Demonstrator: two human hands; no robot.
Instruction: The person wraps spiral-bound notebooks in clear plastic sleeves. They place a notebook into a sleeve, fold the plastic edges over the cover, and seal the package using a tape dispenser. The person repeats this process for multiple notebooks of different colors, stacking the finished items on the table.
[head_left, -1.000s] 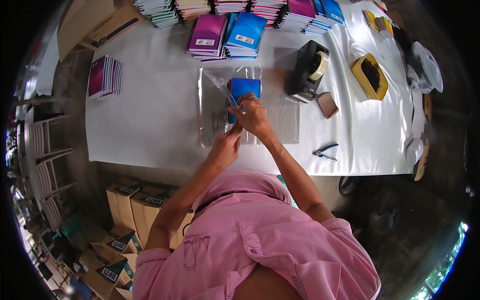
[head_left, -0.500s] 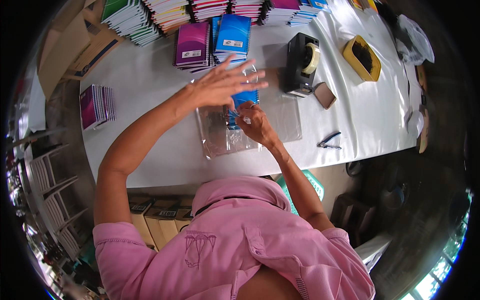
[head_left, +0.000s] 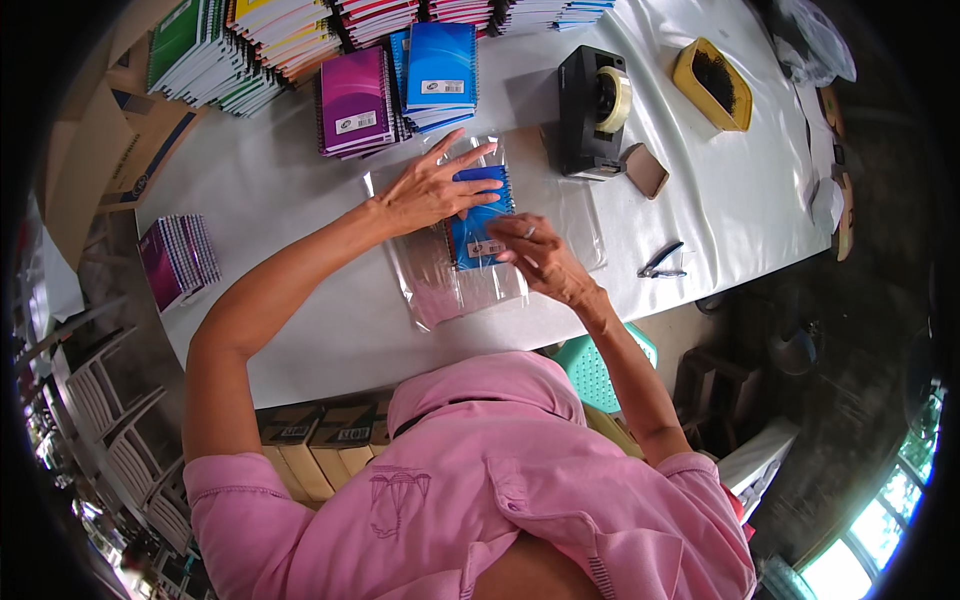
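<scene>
A small blue spiral notebook [head_left: 470, 240] lies on clear plastic sheets [head_left: 420, 275] in the middle of the table. My left hand [head_left: 430, 190] rests over its upper part, fingers spread and pressing lightly on the cover. At the notebook's right edge is my right hand [head_left: 545, 258], its fingers curled together and slightly blurred. Whatever those fingers may hold is hidden. Shiny film seems to lie around the notebook, but how far it covers it I cannot tell.
A black tape dispenser [head_left: 580, 125] stands beyond my right hand, beside a brown block [head_left: 646, 170]. Cutting pliers [head_left: 661, 262] and a yellow tub [head_left: 735, 112] are farther right. Purple notebooks [head_left: 355, 110] and blue notebooks [head_left: 440, 70] are stacked behind; a small purple stack [head_left: 175, 260] stands left.
My right hand has drawn back rightward from the notebook's middle, uncovering its lower cover. My left hand has lowered from hovering with spread fingers onto the notebook. The whole view has shifted slightly.
</scene>
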